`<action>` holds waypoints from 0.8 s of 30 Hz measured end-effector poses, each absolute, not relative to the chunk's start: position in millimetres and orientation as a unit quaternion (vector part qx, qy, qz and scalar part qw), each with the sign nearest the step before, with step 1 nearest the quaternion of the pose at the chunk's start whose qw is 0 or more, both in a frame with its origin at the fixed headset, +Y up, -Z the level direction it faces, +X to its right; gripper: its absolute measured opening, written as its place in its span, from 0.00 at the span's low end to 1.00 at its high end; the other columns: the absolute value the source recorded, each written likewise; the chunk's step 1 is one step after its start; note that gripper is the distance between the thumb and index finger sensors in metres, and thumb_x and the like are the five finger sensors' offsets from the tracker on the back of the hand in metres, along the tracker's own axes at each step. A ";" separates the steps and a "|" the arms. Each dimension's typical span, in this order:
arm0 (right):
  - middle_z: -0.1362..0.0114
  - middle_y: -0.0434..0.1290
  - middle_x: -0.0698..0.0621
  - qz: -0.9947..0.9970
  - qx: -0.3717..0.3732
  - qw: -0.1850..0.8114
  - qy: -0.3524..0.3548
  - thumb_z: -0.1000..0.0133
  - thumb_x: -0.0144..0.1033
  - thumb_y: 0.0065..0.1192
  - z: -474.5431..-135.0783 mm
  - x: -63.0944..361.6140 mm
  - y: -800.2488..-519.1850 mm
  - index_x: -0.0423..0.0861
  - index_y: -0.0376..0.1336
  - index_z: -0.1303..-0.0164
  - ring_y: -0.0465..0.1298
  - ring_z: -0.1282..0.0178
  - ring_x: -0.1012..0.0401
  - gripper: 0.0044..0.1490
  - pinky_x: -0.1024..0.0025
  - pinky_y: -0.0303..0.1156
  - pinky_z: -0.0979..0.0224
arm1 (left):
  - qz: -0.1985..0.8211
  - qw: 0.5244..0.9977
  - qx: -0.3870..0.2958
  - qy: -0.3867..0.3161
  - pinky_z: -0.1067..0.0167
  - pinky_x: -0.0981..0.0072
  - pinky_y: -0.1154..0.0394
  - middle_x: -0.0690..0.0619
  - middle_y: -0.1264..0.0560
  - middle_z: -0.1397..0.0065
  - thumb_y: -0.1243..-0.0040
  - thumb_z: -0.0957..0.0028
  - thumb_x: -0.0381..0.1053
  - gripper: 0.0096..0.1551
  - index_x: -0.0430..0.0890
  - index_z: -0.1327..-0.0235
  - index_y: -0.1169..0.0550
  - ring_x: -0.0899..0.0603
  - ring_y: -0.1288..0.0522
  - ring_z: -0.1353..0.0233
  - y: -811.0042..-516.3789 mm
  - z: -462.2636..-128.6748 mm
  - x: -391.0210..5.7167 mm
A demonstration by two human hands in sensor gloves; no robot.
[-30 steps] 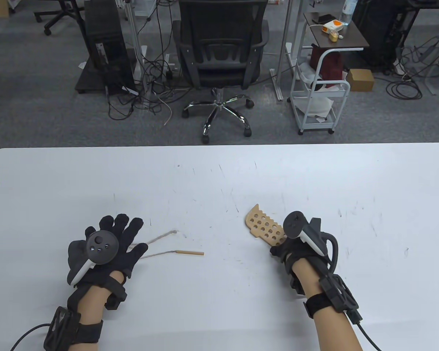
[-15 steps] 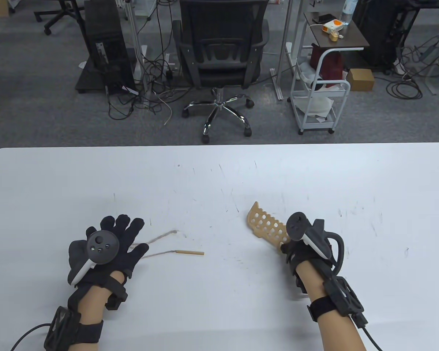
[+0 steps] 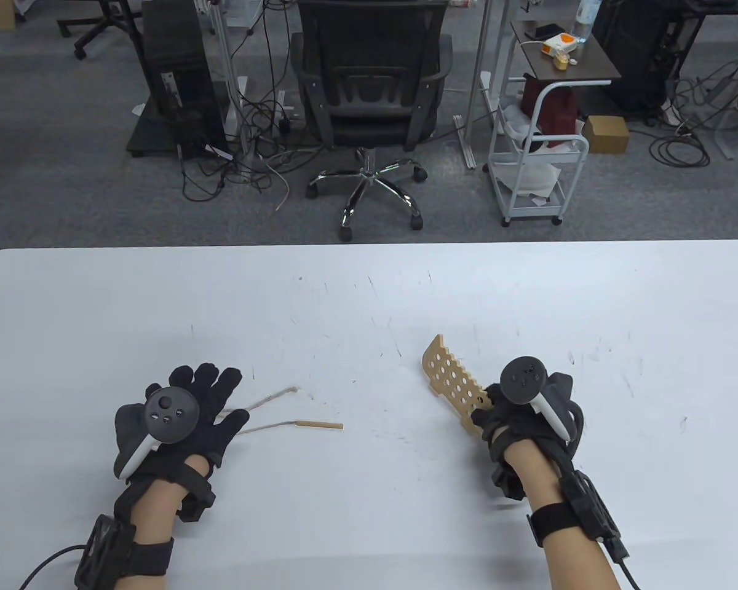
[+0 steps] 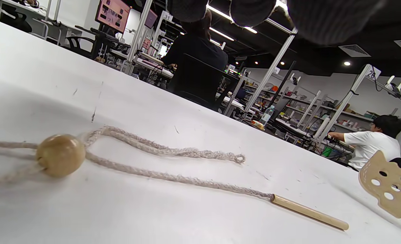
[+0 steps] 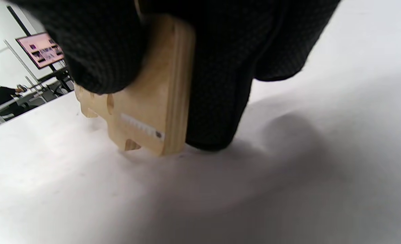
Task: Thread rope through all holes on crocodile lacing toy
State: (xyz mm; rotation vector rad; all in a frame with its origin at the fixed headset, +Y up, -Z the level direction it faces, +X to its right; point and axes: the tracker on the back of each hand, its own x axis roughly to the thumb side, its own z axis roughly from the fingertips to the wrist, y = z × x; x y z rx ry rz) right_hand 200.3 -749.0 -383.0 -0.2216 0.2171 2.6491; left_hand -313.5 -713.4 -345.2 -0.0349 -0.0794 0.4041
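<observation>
A flat, pale wooden crocodile lacing board (image 3: pixel 454 386) pierced with rows of round holes stands tilted on the white tabletop (image 3: pixel 369 295), one end gripped in the gloved right hand (image 3: pixel 516 418). No hole is laced yet. The beige braided rope (image 4: pixel 160 149) (wooden needle tip (image 3: pixel 320 424), round wooden bead (image 4: pixel 60 155)) lies loose under and beside the left hand (image 3: pixel 178 418), whose grip is released, fingers spread flat. All the threading appears to remain.

Rope (image 3: pixel 270 424) on table (image 3: pixel 369 295) beside left hand (image 3: pixel 178 415), crocodile board (image 3: pixel 452 381) to its right
</observation>
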 end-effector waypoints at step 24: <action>0.46 0.80 0.52 0.912 0.018 0.388 -0.131 0.52 0.39 0.69 -326.8 183.3 -702.0 0.44 0.63 0.38 0.87 0.56 0.54 0.32 0.49 0.73 0.39 | 0.196 0.980 -0.031 -0.035 0.25 0.31 0.66 0.55 0.46 0.12 0.42 0.55 0.71 0.43 0.71 0.22 0.39 0.36 0.57 0.13 -714.6 -345.6 -311.8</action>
